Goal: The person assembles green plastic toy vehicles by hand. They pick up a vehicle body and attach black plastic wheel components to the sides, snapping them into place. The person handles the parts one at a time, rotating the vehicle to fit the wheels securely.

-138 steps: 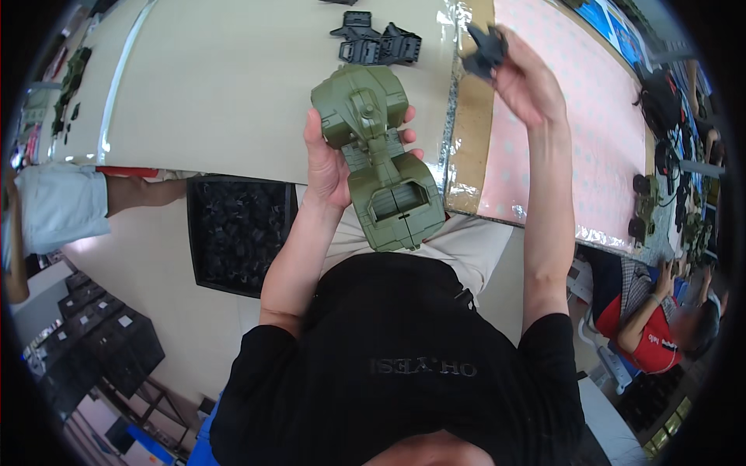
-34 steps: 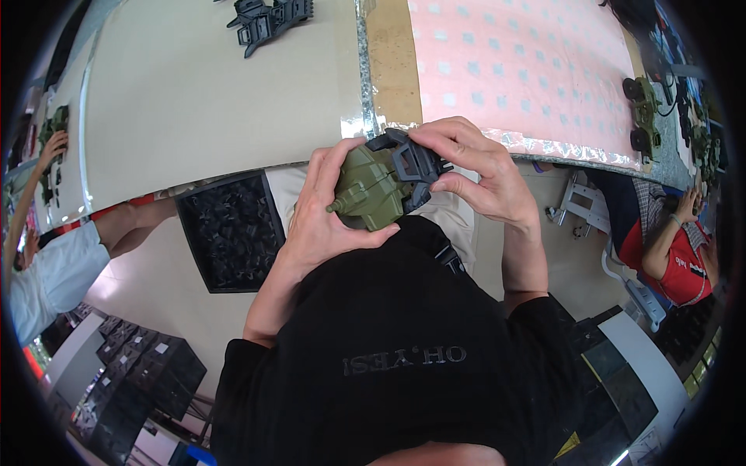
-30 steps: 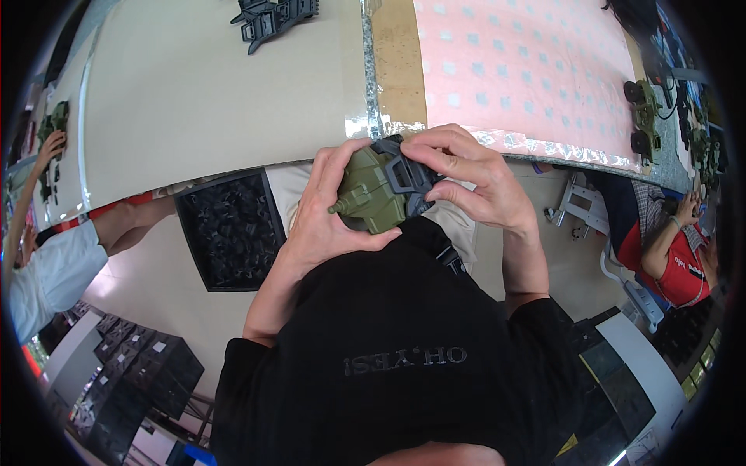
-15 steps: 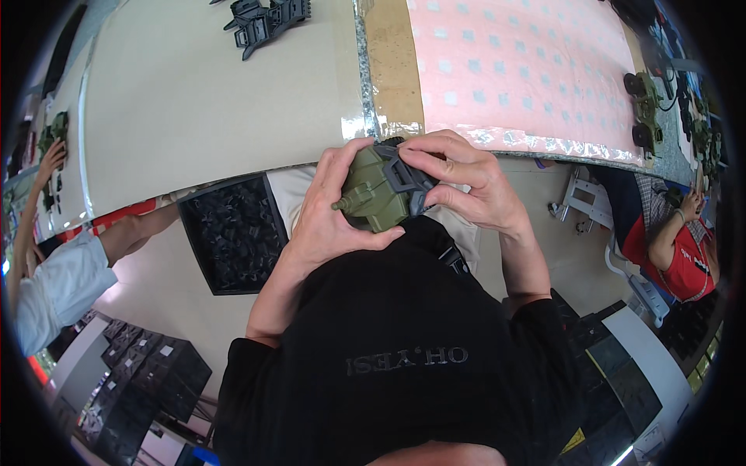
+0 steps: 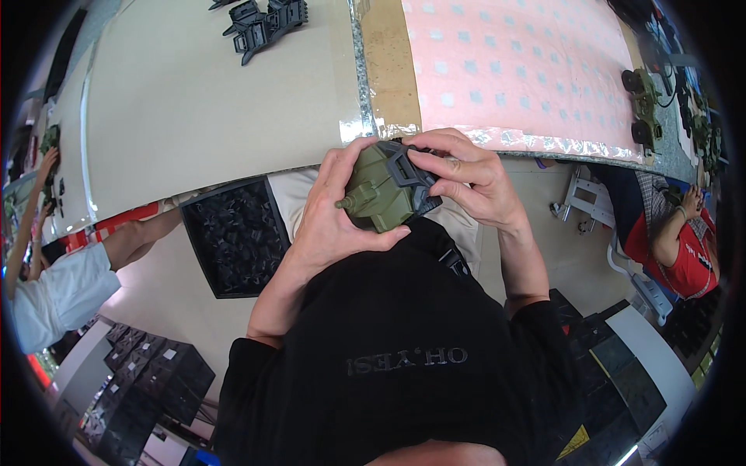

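Just off the near table edge, I hold a green plastic toy vehicle body (image 5: 374,186) between both hands. My left hand (image 5: 326,213) is wrapped round its left side, with the thumb along the near side and the fingers at the far side. At the body's right end sits a dark grey frame-shaped plastic part (image 5: 409,167). My right hand (image 5: 482,182) grips this part with bent fingers and thumb, against the green body. The underside of the toy, and how the two pieces join, are hidden.
A black bin (image 5: 237,237) of small dark parts stands below the table edge at left. Dark grey toy parts (image 5: 264,27) lie on the beige table cover (image 5: 210,93). Pink sheeting (image 5: 521,78) covers the right side, with a green wheeled toy (image 5: 643,109) beyond. People work at both sides.
The toy has turned slightly in my hands, and the dark grey part shows more of its frame. My right fingers have shifted a little along it. Both hands keep their hold.
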A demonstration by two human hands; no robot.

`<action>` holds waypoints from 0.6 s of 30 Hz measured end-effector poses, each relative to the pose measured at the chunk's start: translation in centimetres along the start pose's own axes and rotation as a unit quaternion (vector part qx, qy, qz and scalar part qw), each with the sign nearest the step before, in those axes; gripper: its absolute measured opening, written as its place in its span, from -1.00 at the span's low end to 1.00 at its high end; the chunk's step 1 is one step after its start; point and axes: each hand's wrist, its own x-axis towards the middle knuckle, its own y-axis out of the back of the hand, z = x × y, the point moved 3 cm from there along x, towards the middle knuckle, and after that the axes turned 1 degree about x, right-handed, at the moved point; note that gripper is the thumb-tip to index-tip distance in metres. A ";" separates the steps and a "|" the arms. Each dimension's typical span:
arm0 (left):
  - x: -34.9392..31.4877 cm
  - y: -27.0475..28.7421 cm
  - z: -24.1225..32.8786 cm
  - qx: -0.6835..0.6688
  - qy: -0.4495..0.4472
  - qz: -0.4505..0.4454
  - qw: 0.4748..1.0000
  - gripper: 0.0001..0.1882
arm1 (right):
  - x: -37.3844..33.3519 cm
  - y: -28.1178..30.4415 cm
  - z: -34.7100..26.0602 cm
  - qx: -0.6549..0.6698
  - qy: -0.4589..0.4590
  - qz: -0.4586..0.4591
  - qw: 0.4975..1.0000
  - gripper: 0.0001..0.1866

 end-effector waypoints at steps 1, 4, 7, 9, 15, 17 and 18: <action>0.0 0.1 0.0 0.000 0.002 0.000 1.000 -0.03 | 0.0 0.0 0.0 -0.016 0.005 0.001 1.000 -0.58; 0.1 0.3 0.2 0.005 0.045 -0.013 0.999 -0.03 | 0.0 -0.3 0.2 -0.044 0.006 0.008 0.999 -0.58; 0.0 0.1 -0.3 -0.022 0.108 -0.027 0.994 -0.04 | -0.4 -0.7 1.5 0.033 -0.074 0.031 0.996 -0.62; 0.1 -0.1 -0.8 -0.061 0.143 -0.050 0.986 -0.07 | -0.8 -1.4 2.4 0.168 -0.194 0.061 0.965 -0.64; 1.2 0.5 -1.1 -0.328 0.290 -0.172 0.883 -0.28 | -0.8 -1.3 3.2 0.228 -0.227 0.066 0.944 -0.65; 1.2 0.8 -1.1 -0.340 0.284 -0.176 0.879 -0.34 | -0.8 -1.1 3.4 0.252 -0.239 0.054 0.936 -0.65; 1.2 0.8 -1.1 -0.336 0.285 -0.176 0.880 -0.33 | -0.9 -1.1 3.5 0.264 -0.246 0.049 0.931 -0.65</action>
